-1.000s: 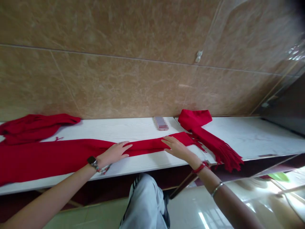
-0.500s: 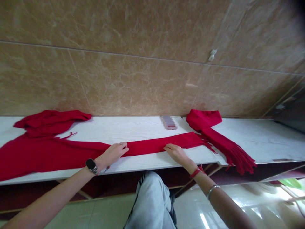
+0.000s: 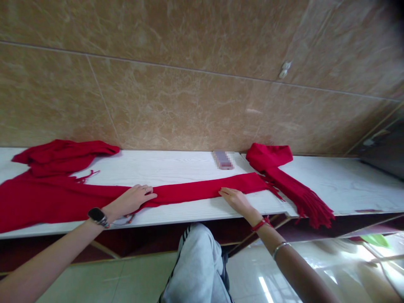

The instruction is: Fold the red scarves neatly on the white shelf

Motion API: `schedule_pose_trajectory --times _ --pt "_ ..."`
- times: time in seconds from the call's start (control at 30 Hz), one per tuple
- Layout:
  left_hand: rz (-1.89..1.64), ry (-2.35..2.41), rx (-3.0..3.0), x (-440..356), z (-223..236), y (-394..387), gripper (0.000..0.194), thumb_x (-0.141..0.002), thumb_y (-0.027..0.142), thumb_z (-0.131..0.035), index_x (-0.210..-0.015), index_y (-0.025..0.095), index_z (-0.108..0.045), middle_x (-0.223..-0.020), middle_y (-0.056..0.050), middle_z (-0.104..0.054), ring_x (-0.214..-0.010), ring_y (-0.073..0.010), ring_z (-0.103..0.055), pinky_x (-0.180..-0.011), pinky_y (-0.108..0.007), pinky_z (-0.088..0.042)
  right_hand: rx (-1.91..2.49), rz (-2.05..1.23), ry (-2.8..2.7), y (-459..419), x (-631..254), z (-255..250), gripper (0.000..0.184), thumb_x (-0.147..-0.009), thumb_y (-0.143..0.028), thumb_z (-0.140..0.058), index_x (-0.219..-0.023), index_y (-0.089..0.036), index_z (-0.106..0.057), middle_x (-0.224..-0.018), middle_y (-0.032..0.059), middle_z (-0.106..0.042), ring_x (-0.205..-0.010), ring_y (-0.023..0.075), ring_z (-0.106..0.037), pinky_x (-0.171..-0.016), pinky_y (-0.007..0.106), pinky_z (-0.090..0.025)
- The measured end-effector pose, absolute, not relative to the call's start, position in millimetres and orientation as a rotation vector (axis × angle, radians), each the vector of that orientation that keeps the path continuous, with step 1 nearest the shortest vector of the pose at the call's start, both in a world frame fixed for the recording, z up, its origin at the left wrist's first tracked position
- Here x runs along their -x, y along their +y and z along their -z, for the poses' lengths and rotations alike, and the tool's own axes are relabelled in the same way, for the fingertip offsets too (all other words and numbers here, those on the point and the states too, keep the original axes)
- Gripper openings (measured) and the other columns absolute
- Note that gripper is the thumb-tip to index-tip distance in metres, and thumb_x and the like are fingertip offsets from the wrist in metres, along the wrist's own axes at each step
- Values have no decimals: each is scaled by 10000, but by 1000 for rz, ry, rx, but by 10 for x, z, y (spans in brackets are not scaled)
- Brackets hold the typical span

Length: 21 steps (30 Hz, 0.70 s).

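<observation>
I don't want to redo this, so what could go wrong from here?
The long red cloth scarf under the left hand narrows rightward, so it might end up uneven. Its tassels lie beside the fringed red cloth scarf and could tangle. That scarf's fringe overhangs the white wood-grain counter, so it may snag.

Red scarf (image 3: 189, 190); fringed; stretched lengthwise; wider leftward

A watch (image 3: 97, 216) with a dark, rounded-square face circles the left wrist (image 3: 109, 214) — a slim ring (image 3: 145, 190) on that hand — while the right arm (image 3: 293, 265) wears a red cord bracelet (image 3: 260, 224) and a silver bangle (image 3: 280, 250); pale grey trousers (image 3: 198, 265) carry dark stripes (image 3: 186, 235).
</observation>
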<state>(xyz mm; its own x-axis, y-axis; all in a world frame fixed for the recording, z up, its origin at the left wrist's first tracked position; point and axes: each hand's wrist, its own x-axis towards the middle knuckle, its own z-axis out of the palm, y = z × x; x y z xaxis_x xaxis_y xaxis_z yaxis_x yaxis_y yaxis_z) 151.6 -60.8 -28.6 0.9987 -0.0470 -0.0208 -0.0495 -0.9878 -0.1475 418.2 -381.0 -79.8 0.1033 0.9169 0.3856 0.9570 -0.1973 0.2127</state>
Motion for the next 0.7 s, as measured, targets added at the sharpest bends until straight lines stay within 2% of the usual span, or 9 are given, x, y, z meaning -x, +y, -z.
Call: schedule_pose_trajectory --times 0.13,0.23,0.33,0.43,0.53,0.6,0.7 --pt "4 32 3151 -1372 267 -542 630 -770 -71 -276 -1251 268 -501 -1337 -40 -443 -1161 -180 -460 -983 -326 -368 2255 636 -1900 -3800 -4204 825 300 -842 -53 -424 -1026 -135 -647 -1045 118 -654 -948 193 -618 -835 330 -507" --pt "-28 71 3246 -1284 221 -594 705 -752 -57 -296 -1358 300 -341 -1452 -2 -266 -1288 -188 -313 -1044 -353 -298 2248 628 -1863 -3808 -4224 842 314 -830 -42 -434 -1047 -132 -643 -1085 124 -643 -1011 206 -596 -878 349 -490" --pt "-216 64 3248 -1228 216 -683 643 -814 25 -303 -1375 338 -278 -1467 9 -213 -1337 -212 -202 -1055 -438 -244 2261 595 -1879 -3812 -4237 849 316 -828 -38 -426 -1041 -109 -647 -1084 134 -644 -1013 207 -599 -887 342 -488" --pt "-315 -28 3237 -1230 232 -748 510 -889 162 -307 -1366 344 -296 -1464 -11 -219 -1340 -239 -182 -1040 -494 -228 2293 549 -1860 -3813 -4219 821 332 -825 -35 -409 -1047 -107 -645 -1091 136 -641 -1015 201 -599 -898 340 -483" --pt "-254 -97 3179 -1302 252 -798 475 -876 315 -420 -1346 328 -353 -1452 -28 -260 -1341 -284 -164 -1031 -539 -202 2283 521 -1861 -3802 -4148 747 316 -828 -70 -430 -1059 -117 -640 -1110 132 -633 -1069 205 -566 -932 351 -461" --pt "-164 -103 3101 -1376 262 -830 476 -849 235 -455 -1319 304 -410 -1426 -37 -324 -1329 -271 -212 -1046 -519 -191 2229 517 -1910 -3770 -4077 690 301 -838 -117 -453 -1087 -122 -623 -1150 126 -612 -1116 206 -532 -954 355 -442" --pt "-63 -58 3043 -1464 266 -830 589 -789 -11 -341 -1298 267 -444 -1412 -44 -351 -1257 -181 -363 -1035 -354 -291 2186 489 -2013 -3685 -3983 640 303 -850 -125 -451 -1114 -115 -598 -1167 123 -602 -1115 198 -531 -958 337 -433"
